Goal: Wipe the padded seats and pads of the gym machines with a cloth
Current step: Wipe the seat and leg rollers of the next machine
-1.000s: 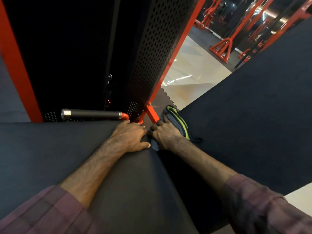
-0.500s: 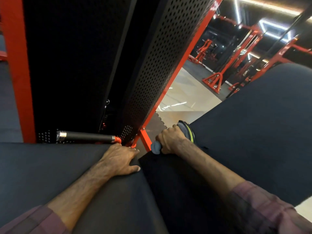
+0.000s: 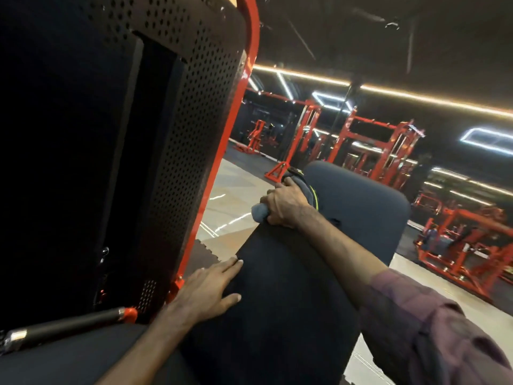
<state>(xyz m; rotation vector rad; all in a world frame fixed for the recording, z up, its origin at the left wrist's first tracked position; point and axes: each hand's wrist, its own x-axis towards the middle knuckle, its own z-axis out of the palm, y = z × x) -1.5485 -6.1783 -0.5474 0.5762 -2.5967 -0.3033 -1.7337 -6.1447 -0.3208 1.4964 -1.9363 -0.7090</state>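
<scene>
Item: back pad (image 3: 358, 207), mid-wipe. Right hand (image 3: 286, 207) grips a bunched grey cloth (image 3: 259, 211) against its far left edge. Left hand (image 3: 211, 290) lies spread flat on the near pad (image 3: 277, 315). Wiping looks under way; other machines (image 3: 383, 151) far right likely remain.

Left hand (image 3: 206, 294) lies flat, fingers straight; right hand (image 3: 286, 205) reaches farther forward, fingers curled tight.

Dim and motion-blurred, lit by ceiling light strips (image 3: 388, 91) that glare; wide-angle edges bend.
</scene>
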